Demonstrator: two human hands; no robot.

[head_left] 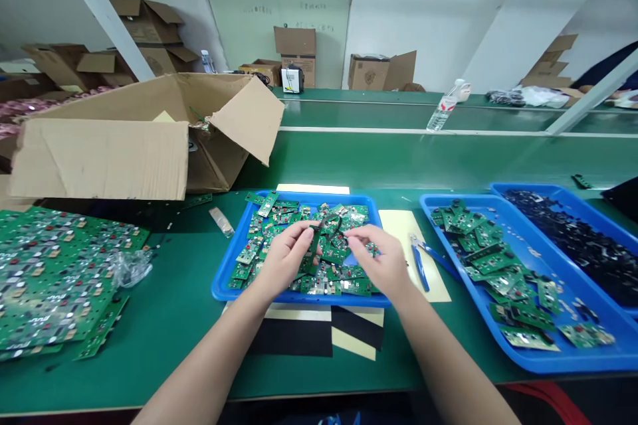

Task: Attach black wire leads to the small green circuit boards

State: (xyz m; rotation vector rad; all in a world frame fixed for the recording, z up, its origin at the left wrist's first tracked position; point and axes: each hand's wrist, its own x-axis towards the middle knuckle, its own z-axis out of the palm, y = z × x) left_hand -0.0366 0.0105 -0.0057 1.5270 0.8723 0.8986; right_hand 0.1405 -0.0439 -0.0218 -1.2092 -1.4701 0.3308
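Observation:
My left hand [289,252] pinches a small green circuit board [310,259], held on edge above the middle blue tray [219,285]. A thin black cable [331,218] loops from the top of that board towards my right hand [381,262]. The fingertips of my right hand are closed on the cable's end, which they partly cover. Beneath both hands, the tray holds many loose circuit boards [249,251]. A bit of blue [351,259] shows under my right fingers; its kind is unclear.
Right of the tray, blue-handled cutters [420,265] lie on yellow paper [399,226]. Further right stand a blue tray of boards [538,362] and another with black parts [573,232]. Board panels [54,279] are stacked at left, before an open carton [100,156]. A bottle [442,109] stands behind.

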